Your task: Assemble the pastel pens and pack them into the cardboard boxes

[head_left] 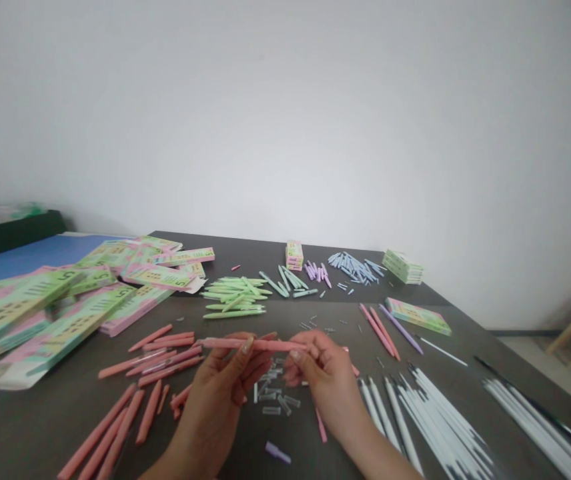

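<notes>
A pink pen (260,345) is held level above the dark table, between my two hands. My left hand (223,393) grips its left and middle part with thumb and fingers. At the pen's right end, my right hand (323,373) pinches the tip with bent fingers. Below the hands lie small clear caps (271,410) and a purple pen part (278,452). Loose pink pen parts (115,427) are spread to the left of my left hand. White refills (440,423) with dark tips lie to the right of my right hand.
Flat printed boxes (55,313) are heaped at the left. Green pens (235,297), purple parts (318,273) and blue parts (355,267) lie farther back. Box stacks stand at the back (294,255) and back right (403,267). Another box (418,315) lies at the right.
</notes>
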### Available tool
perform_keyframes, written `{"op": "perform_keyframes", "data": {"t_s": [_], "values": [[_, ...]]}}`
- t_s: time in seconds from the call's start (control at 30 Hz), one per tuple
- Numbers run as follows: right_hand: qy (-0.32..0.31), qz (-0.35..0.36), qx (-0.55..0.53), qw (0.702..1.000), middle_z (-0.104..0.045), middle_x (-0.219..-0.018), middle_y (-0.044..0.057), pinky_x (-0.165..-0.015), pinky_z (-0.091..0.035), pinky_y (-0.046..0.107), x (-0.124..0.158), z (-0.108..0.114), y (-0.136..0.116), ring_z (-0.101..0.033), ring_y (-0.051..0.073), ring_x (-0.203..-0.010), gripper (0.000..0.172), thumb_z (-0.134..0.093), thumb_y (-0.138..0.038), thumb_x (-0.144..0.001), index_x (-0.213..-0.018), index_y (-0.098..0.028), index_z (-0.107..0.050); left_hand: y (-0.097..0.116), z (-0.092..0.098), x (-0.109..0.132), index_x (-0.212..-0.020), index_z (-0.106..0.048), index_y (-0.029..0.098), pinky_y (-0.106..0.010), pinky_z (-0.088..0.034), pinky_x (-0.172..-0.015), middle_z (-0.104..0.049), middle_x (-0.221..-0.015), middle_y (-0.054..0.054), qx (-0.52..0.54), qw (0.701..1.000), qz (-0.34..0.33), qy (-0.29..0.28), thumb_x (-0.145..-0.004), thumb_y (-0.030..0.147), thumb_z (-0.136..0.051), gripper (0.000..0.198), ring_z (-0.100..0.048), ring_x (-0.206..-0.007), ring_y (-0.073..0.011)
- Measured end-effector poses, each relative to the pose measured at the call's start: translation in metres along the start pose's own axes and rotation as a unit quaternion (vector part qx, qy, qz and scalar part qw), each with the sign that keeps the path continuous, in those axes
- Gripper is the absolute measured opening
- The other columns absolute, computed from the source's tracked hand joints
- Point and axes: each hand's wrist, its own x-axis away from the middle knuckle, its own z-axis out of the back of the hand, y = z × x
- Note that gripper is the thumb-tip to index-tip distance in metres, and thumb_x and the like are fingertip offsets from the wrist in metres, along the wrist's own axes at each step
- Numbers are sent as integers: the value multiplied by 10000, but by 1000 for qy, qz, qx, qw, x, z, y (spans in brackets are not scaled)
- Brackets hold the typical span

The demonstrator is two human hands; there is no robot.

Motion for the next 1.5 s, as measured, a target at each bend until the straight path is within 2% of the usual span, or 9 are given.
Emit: {"op": "perform_keyframes", "data": {"t_s": [0.13, 0.27, 0.43, 0.6, 0.77, 0.9, 1.07, 1.27, 1.5], "values": [[-24, -53, 38, 998, -449, -390, -40, -344, -338, 180, -2, 0, -1, -436, 78, -319, 505, -424, -582, -826, -568, -154, -492, 0, 2, -1, -775, -629, 146, -270, -555, -722, -727, -868, -75, -15, 1000, 1, -19, -657, 146, -729, 155, -682, -805, -195], [-10, -32, -8, 999, -546, -542, -59, -344, -366, 182, -4, 1, 0, -450, 72, -345, 420, -642, -543, -694, -848, -168, -533, 1, 2, -1, -747, -639, 142, -264, -556, -698, -727, -837, -68, -22, 1000, -8, 7, -632, 146, -745, 157, -681, -770, -188], [-28, -55, 74, 995, -474, -393, -54, -296, -238, 156, -2, 2, -1, -365, 55, -279, 453, -426, -569, -833, -679, -150, -508, 4, -1, 0, -720, -661, 129, -233, -540, -702, -727, -834, -74, -56, 998, -14, -3, -617, 179, -760, 151, -674, -785, -180], [-29, -28, 29, 999, -573, -575, -49, -368, -321, 161, 1, 2, -5, -442, 62, -383, 340, -619, -455, -742, -891, -167, -519, 5, -2, 2, -741, -667, 143, -227, -519, -761, -723, -883, -60, -76, 996, -38, -35, -654, 203, -737, 127, -659, -869, -188], [-84, -38, 37, 995, -530, -468, -32, -339, -253, 167, 0, 2, -7, -379, 49, -326, 430, -509, -552, -792, -643, -149, -510, 12, 4, 2, -764, -663, 155, -186, -510, -575, -709, -941, -84, -160, 980, -91, -75, -707, 203, -687, 78, -628, -969, -250], [-72, -42, -7, 997, -550, -562, -43, -329, -279, 170, -1, 3, -7, -394, 47, -324, 418, -599, -544, -732, -831, -140, -566, 16, 6, 3, -766, -657, 177, -181, -443, -395, -686, -995, -87, -237, 959, -130, -84, -718, 209, -667, 58, -620, -958, -282], [-48, -26, 29, 998, -472, -423, -50, -345, -261, 171, 4, 1, -6, -375, 50, -327, 477, -535, -603, -753, -630, -142, -552, 20, 2, 6, -682, -679, 160, -212, -490, -512, -693, -905, -91, -209, 963, -135, -104, -662, 158, -710, 37, -624, -930, -278], [-136, -175, -72, 972, -337, -311, -97, -275, -146, 183, 8, -3, -3, -190, 29, -235, 546, -478, -682, -732, -559, -165, -491, 26, 2, 8, -605, -667, 164, -228, -494, -577, -695, -790, -56, -216, 961, -134, -110, -597, 120, -744, 89, -635, -814, -239], [-65, -28, 1, 997, -416, -433, -87, -360, -199, 161, 9, -7, -12, -309, 29, -364, 438, -635, -565, -692, -636, -155, -491, 24, 9, 2, -744, -671, 167, -226, -485, -532, -705, -867, -77, -247, 955, -121, -109, -698, 209, -684, 63, -634, -852, -252]]}}
